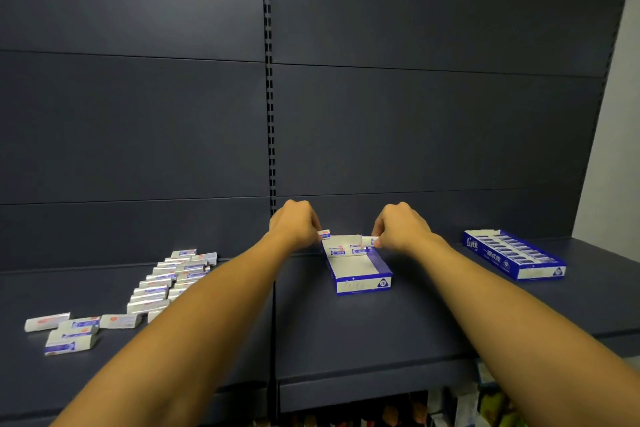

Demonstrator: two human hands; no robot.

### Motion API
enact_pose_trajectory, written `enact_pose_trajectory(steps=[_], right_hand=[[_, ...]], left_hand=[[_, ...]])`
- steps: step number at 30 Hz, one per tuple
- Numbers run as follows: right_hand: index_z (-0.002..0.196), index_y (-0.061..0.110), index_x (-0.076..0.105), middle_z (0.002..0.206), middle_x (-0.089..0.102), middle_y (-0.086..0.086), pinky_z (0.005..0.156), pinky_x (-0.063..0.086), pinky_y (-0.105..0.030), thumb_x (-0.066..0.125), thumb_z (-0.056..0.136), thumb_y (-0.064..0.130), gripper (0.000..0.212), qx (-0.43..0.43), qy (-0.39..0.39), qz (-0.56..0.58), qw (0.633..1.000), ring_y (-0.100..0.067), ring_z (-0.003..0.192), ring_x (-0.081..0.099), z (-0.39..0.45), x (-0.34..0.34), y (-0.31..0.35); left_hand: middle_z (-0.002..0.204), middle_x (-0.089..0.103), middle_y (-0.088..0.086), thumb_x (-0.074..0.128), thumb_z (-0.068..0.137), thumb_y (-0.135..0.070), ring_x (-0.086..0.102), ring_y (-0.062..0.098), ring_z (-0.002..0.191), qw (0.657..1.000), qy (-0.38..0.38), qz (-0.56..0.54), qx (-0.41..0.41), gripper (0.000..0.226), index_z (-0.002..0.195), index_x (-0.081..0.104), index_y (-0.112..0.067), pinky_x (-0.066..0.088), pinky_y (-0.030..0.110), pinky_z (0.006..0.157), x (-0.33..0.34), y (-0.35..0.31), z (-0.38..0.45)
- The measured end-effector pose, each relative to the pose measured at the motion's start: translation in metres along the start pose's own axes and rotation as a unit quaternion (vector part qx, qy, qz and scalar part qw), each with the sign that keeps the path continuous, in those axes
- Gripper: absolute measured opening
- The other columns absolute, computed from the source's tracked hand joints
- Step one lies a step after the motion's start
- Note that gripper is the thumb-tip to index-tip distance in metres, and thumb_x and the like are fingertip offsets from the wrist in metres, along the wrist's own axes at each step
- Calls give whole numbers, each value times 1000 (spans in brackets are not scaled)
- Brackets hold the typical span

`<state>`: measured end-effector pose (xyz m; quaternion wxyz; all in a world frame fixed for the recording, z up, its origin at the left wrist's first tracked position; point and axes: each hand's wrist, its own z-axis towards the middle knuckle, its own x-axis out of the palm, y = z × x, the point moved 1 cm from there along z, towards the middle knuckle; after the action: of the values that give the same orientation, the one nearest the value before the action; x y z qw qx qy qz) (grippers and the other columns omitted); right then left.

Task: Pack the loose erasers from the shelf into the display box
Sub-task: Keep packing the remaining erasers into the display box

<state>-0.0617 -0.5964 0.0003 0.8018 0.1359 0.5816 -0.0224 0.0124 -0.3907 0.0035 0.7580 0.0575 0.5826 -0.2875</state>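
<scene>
Dark shelf (346, 329), loose erasers (156, 291) left, display box (360, 274) mid, full box (516, 255) right

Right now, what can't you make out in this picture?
- Head view: left hand fingertips, hidden behind its own knuckles.
- Print on the loose erasers, too small and blurred.
- Count of erasers in the open box, partly hidden by the right hand.
- Items under the shelf, cut off by the bottom edge.

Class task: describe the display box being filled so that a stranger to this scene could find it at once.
Find the dark shelf; two blue-and-white boxes sit on it. The display box is the middle one, between both hands. Unlike the full box to its right, it is mostly empty.
</scene>
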Motion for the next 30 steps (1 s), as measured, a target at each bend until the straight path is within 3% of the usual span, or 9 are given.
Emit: enact_pose_trajectory(steps=[11, 15, 18, 22, 30], right_hand=[[97, 23, 75, 97, 72, 2, 68, 56, -27, 77, 87, 29, 12, -17, 15, 55, 998, -15, 84, 65, 59, 38, -24], [94, 26, 79, 91, 74, 6, 75, 61, -36, 78, 84, 27, 10, -24, -17, 153, 988, -13, 83, 68, 69, 56, -32], [97, 24, 78, 91, 75, 6, 68, 59, -28, 78, 85, 28, 13, -30, -30, 209, 977, -9, 79, 68, 72, 78, -38], [95, 24, 78, 90, 76, 7, 55, 45, -14, 79, 86, 29, 11, -28, -36, 248, 968, 0, 69, 62, 86, 94, -51], [99, 22, 79, 97, 75, 5, 57, 47, -16, 78, 87, 25, 13, -61, -15, 255, 965, -5, 75, 63, 97, 116, -52]], left_hand=[[109, 76, 0, 77, 89, -31, 68, 20, 97, 999, 21, 7, 31, 19, 106, 78, -22, 60, 38, 81, 45, -14, 51], [106, 75, -5, 74, 91, -30, 68, 16, 93, 1000, -18, 0, 22, 15, 105, 78, -26, 54, 30, 69, 61, -15, 62], [103, 75, -7, 75, 90, -31, 68, 15, 90, 999, -46, -14, 12, 16, 105, 77, -28, 55, 29, 68, 78, -16, 66], [98, 76, -8, 76, 89, -26, 68, 14, 86, 997, -51, -50, -17, 11, 100, 79, -29, 61, 36, 73, 100, -20, 65], [98, 75, -11, 74, 88, -22, 62, 15, 98, 996, -60, -34, -52, 15, 95, 80, -33, 59, 40, 78, 113, -10, 67]])
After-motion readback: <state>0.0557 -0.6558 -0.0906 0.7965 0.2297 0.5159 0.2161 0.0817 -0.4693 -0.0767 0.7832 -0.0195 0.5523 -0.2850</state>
